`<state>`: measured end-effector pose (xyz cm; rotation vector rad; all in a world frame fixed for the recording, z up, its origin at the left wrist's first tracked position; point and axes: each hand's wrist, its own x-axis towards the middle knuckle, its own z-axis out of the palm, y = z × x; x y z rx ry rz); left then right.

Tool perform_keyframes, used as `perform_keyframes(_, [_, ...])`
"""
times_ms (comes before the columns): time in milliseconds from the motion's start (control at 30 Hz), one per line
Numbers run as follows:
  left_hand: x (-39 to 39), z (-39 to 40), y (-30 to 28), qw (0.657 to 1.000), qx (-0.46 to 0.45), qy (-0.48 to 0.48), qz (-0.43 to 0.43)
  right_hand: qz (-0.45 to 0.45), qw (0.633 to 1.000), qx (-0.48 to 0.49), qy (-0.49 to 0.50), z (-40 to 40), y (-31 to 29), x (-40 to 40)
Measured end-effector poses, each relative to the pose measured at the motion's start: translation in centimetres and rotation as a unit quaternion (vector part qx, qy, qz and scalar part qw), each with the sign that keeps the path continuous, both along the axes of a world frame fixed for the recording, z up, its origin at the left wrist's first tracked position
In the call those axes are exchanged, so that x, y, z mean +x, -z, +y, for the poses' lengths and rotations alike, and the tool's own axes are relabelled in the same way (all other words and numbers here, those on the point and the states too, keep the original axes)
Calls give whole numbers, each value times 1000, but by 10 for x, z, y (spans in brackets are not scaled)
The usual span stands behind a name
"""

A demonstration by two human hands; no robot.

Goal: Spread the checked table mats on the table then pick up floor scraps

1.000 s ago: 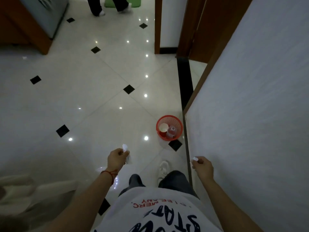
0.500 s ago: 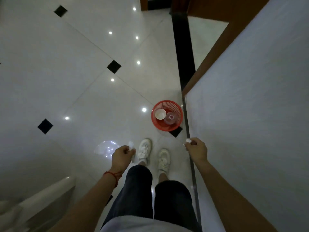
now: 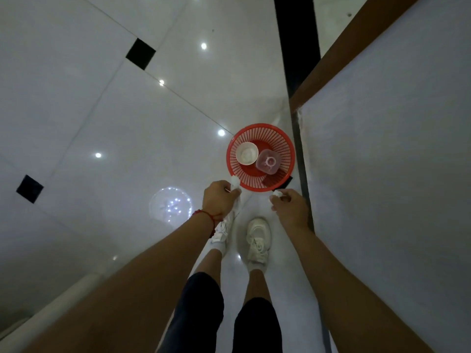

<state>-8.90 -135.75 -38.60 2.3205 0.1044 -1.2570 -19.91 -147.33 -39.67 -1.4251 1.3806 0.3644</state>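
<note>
Red slatted plastic basket (image 3: 260, 183) on glossy white tiled floor (image 3: 107, 128), white cup (image 3: 246, 153) and clear plastic container (image 3: 268, 161) inside basket, white wall (image 3: 387, 159) just right of basket, black tile inset (image 3: 140, 54) well beyond basket, up-left.

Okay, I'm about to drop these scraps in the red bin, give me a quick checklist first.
1. Left hand grips its white scrap: ok.
2. Right hand grips its white scrap: ok.
3. Red bin upright, mouth open: ok.
4. Hands over the opening: not ok, both at the near rim.
5. Room inside beside the paper cup and clear plastic container: ok.
6. More scraps left on the floor: cannot tell.
</note>
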Motion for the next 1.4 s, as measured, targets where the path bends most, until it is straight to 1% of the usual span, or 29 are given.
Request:
perform_keyframes(133, [16,-25,27,1000,-23,5,-5,-11,1000,-13,24,-11,29,20])
perform_keyframes(267, [29,-39,35,999,-35,17,-9,-29,999,-27,20,-21,38,33])
perform_keyframes(400, [32,-41,27,998,-47,21,28,-36,999,-26,11,-21,33,35])
perform_keyframes(500, [29,-33,17,998,-51,29,31,-25,999,-16,26,-18,28,27])
perform_keyframes(600, [26,-20,5,999,-28,36,30,-13,999,-7,34,-14,18,21])
perform_keyframes(667, [23,-10,-7,998,-8,61,31,-2,999,-3,32,-10,8,16])
perform_keyframes(833, [16,31,-45,990,21,140,23,23,999,27,4,-8,-38,4])
perform_keyframes(933, [13,61,-76,988,33,150,6,35,998,31,-38,-11,-74,-1])
perform_keyframes(1067, [5,104,-122,993,45,110,-5,66,990,9,-121,-13,-127,-5])
perform_keyframes(1133, [0,126,-143,996,49,80,-2,66,986,-12,-154,-13,-152,-4])
perform_keyframes(1300, [-9,179,-192,999,41,0,-10,44,985,-34,-161,1,-209,6])
perform_keyframes(1400, [-12,206,-216,998,24,-51,-22,38,980,-48,-188,19,-237,15])
